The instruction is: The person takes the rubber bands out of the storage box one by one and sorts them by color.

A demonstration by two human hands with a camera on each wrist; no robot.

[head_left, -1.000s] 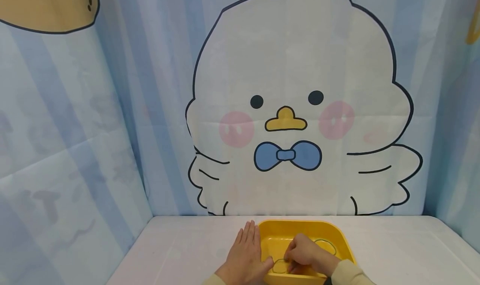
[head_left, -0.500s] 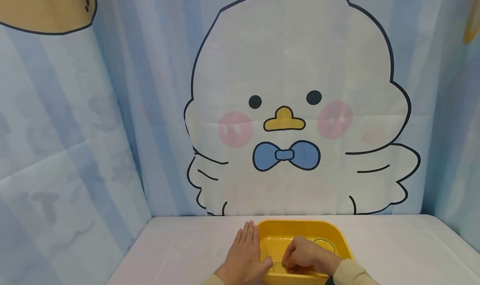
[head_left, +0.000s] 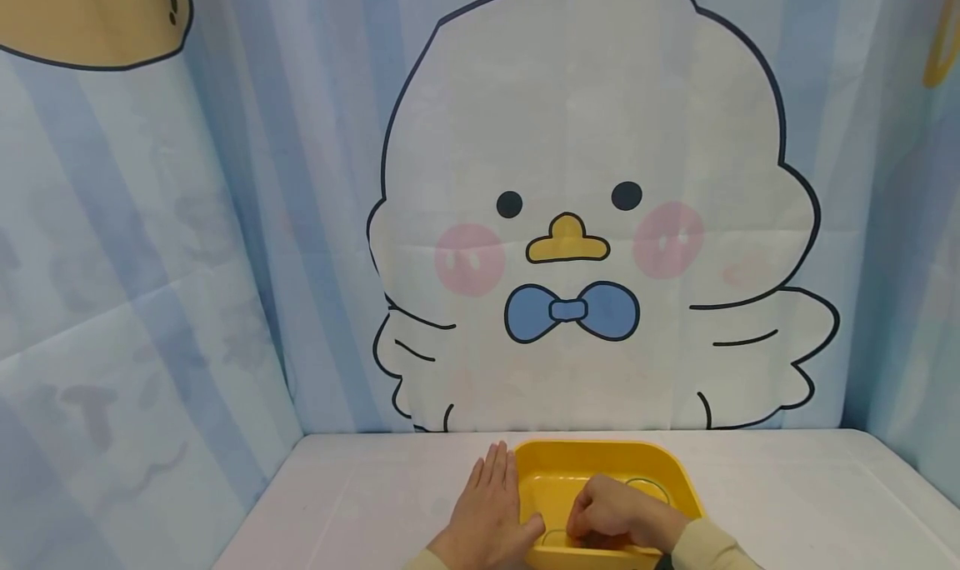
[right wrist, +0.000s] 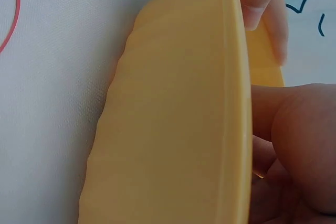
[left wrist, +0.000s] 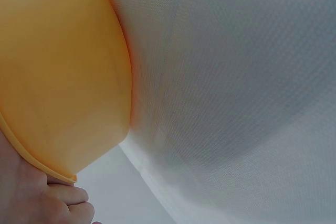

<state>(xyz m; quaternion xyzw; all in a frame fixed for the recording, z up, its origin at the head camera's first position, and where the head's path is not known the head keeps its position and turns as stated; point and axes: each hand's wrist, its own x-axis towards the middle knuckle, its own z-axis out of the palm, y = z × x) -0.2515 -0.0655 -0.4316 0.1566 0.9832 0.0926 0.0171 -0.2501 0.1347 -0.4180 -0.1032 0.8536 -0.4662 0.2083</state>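
Left hand (head_left: 487, 507) flat at the rim, right hand (head_left: 615, 512) low in a yellow tray (head_left: 588, 448)

Pale sleeves (head_left: 708, 547) come in from the bottom edge, and both hands are at the tray. The left hand lies with straight fingers along the tray's left side, its thumb angled inward over the rim; it grips nothing. The right hand reaches in from the right, fingers curled and fingertips hidden. A thin near loop (head_left: 553, 531) inside the tray runs up to that hand; whether the fingers pinch it, I cannot tell. Outside the tray, part of a red loop (right wrist: 19, 3) shows on the white table (head_left: 360, 495).

Judging by this, the step is handling the near loop. A small fingertip pinch on one side of it should serve best, since anything so thin could slip or get trapped under the knuckles. Light, even pressure from the left palm should stop the tray sliding; too much might push it.

Farther in, a greenish far loop (head_left: 647, 479) shows beyond the right wrist, partly covered, so the forearm could snag it. Past the table, a pale blue backdrop (head_left: 330, 220) bears a chick print (head_left: 570, 120).
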